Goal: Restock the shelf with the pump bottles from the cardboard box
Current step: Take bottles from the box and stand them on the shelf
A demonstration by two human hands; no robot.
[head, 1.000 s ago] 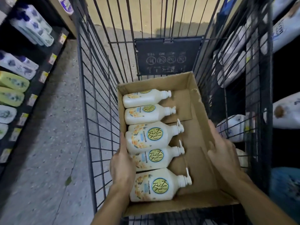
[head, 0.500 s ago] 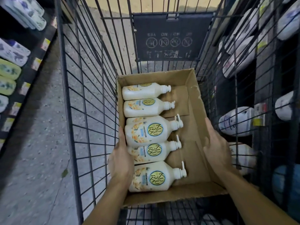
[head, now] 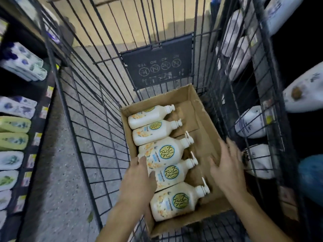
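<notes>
Five pump bottles [head: 162,155] are laid in a row along the left wall of the cardboard box [head: 206,119]. The left hand [head: 139,179] is rested, fingers extended, on the bottles near the box's left edge. The right hand [head: 227,165] is held open above the box floor, gripping nothing.

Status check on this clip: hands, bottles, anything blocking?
Left hand open on the bottles' bases. Right hand open over the cardboard box, blurred. Five pump bottles lying inside. Nothing blocking.

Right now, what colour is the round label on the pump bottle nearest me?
Yellow-green with dark lettering, on the cream pump bottle; the head view shows it.
</notes>
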